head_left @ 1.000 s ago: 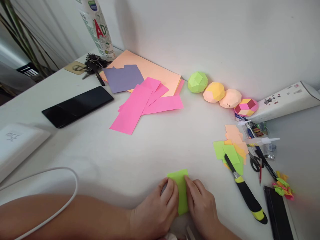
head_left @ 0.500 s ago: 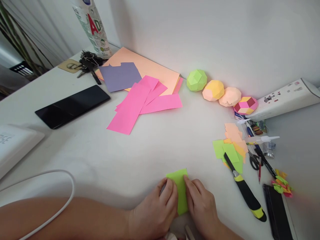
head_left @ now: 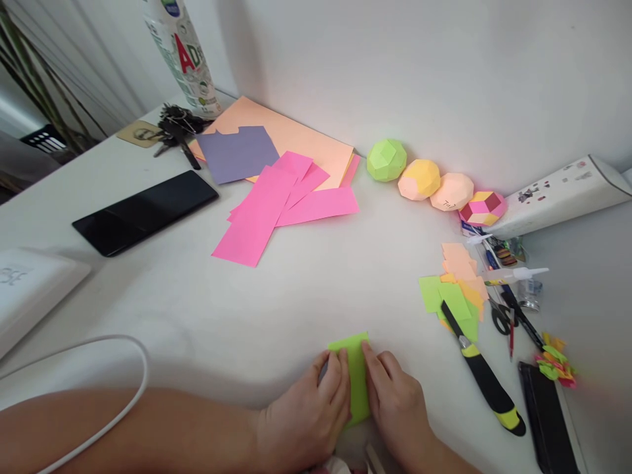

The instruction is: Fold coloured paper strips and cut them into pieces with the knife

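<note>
A small lime green paper piece (head_left: 358,378) lies near the front edge of the table, between my two hands. My left hand (head_left: 316,408) grips its left side, thumb and fingers pinched together near the upper left corner. At the right edge of the paper, my right hand (head_left: 397,398) pinches with its fingertips close to the upper right corner. The undersides of the paper and the thumb of my right hand are hidden.
Pink strips (head_left: 257,217) and a black phone (head_left: 145,212) lie further back. A utility knife (head_left: 486,378) rests on green scraps (head_left: 457,299) at right. Four paper balls, one green (head_left: 386,160), line the wall. A white cable (head_left: 141,368) crosses my left forearm.
The fingertips of my right hand have slid slightly up along the paper's right edge. The whole view has shifted a little; otherwise the hold looks the same.
</note>
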A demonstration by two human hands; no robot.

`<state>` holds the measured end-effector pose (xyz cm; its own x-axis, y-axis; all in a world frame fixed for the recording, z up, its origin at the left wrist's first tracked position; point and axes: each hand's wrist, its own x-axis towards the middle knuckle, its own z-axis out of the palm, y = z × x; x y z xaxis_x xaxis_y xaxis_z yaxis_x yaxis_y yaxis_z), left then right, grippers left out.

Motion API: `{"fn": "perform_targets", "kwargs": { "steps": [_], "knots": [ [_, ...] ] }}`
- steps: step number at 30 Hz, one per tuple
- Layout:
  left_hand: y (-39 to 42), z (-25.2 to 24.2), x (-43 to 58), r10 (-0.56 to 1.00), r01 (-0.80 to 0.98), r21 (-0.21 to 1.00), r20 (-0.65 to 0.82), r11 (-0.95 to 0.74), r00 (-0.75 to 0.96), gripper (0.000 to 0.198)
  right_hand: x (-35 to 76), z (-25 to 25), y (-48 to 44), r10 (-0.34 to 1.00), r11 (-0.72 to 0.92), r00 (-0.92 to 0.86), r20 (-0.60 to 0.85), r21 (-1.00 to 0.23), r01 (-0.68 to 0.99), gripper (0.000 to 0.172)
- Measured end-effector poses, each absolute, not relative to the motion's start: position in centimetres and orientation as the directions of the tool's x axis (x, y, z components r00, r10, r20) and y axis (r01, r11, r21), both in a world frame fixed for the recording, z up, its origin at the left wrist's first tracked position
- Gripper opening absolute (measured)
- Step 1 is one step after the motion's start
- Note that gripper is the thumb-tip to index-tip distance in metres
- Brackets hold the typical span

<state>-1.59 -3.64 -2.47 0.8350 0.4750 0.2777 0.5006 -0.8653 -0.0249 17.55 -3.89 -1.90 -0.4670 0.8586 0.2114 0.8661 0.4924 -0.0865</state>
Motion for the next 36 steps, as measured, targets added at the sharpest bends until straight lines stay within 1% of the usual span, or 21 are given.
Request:
{"fn": "perform_targets", "kwargs": {
  "steps": [5,15,19,23,26,30,33,36],
  "knots": [
    [-3.5,-2.3,-1.5,0.468,0.495,-0.034,0.278,-0.868,0.839,0.032,17.5,-1.9,-3.8,0.853,0.497,-0.474,0.218,-0.066,0.865,0.034],
    [-3.2,-2.6,-1.3,0.474,0.498,-0.013,0.290,-0.867,0.832,0.030,17.6,-2.5,-3.9,0.845,0.496,-0.480,0.236,-0.012,0.868,0.035],
    [-2.7,-2.7,-1.2,0.448,0.478,-0.059,0.262,-0.876,0.855,0.032,17.7,-2.8,-4.0,0.841,0.492,-0.478,0.251,0.009,0.870,0.036],
    [-1.6,-2.5,-1.4,0.389,0.421,-0.102,0.234,-0.901,0.891,0.034,17.8,-3.1,-4.1,0.846,0.484,-0.474,0.244,0.022,0.875,0.036],
    [-0.5,-2.3,-1.6,0.357,0.383,-0.089,0.217,-0.919,0.908,0.031,17.7,-3.3,-4.0,0.840,0.487,-0.476,0.261,0.025,0.873,0.036],
    [0.5,-2.4,-1.7,0.368,0.384,-0.049,0.201,-0.922,0.908,0.026,17.5,-3.3,-4.0,0.849,0.471,-0.456,0.265,0.009,0.882,0.037],
    [0.7,-2.5,-1.5,0.375,0.387,-0.040,0.168,-0.921,0.912,0.032,17.4,-3.5,-4.1,0.849,0.470,-0.452,0.275,-0.002,0.882,0.037],
    [0.5,-2.2,-1.1,0.368,0.376,-0.058,0.124,-0.925,0.922,0.036,17.3,-3.8,-4.2,0.843,0.462,-0.446,0.300,0.019,0.887,0.036]
  ]
}}
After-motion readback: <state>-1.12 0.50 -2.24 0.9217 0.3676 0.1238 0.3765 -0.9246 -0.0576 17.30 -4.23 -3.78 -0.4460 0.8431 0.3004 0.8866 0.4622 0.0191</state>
